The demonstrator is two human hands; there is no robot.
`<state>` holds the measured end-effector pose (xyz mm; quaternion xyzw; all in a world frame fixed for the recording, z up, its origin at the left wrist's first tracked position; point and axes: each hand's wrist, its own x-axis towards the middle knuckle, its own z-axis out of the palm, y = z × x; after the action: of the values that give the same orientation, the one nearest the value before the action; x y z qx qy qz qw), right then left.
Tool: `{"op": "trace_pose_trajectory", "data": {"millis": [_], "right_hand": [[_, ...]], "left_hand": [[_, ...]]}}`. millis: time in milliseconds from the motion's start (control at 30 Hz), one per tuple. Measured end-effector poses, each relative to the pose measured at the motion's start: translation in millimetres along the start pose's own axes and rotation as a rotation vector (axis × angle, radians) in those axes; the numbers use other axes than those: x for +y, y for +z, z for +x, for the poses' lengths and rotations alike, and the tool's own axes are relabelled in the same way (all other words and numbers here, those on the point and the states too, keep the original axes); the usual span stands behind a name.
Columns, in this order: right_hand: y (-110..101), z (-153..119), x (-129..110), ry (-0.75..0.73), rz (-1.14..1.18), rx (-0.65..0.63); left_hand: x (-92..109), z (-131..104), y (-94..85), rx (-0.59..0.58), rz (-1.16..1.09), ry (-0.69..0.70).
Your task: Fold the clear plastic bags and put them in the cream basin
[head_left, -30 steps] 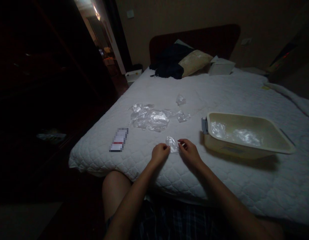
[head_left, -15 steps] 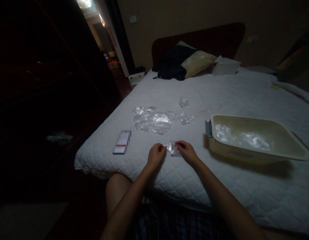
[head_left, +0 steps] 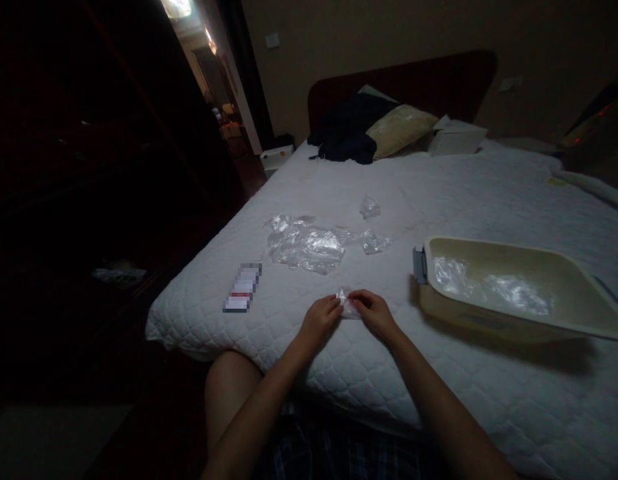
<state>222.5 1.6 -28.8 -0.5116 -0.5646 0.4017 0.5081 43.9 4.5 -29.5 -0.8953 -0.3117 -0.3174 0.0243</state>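
Note:
A small clear plastic bag lies on the white quilted bed cover, between my two hands. My left hand has its fingers pressed together on the bag's left edge. From the right, my right hand pinches the same bag between thumb and fingers. Parts of the bag are hidden under the fingertips. Farther up the bed lies a crumpled spread of clear plastic bags. To its right are a folded clear bag and another small crumpled one.
A cream plastic tub with a grey clip and clear plastic inside stands right of my hands. At left lies a pixelated phone-like rectangle. Dark clothing, a beige pillow and a white box rest near the headboard.
My left hand has moved right, closer to my right hand, and its fingers now lie on the bag. The bag looks more bunched. The view has shifted slightly.

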Motion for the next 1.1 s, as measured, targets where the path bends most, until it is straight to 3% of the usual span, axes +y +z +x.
{"op": "trace_pose_trajectory", "data": {"millis": [200,333,467,633,800,967,1100], "right_hand": [[-9,1,0,0.055,0.183,0.102],[-4,-4,0,0.017,0.101,0.109],[2,-10,-8,-0.032,0.015,0.106],[-6,-9,-15,0.113,0.21,0.074],[-10,-12,-16,0.238,0.367,-0.05],[-6,-14,-20,0.251,0.272,-0.112],[-4,-15,-23,0.249,0.241,-0.124]], "left_hand": [[2,-3,-2.3,0.068,-0.185,-0.171],[11,7,-3.9,0.204,-0.356,-0.39],[15,17,-1.9,0.295,-0.762,-0.726],[9,20,-4.6,0.388,-1.277,-1.015],[9,22,-6.6,0.256,-1.4,-1.082],[10,21,-1.7,0.118,-1.331,-1.009],[7,19,0.7,0.081,-1.354,-0.984]]}}
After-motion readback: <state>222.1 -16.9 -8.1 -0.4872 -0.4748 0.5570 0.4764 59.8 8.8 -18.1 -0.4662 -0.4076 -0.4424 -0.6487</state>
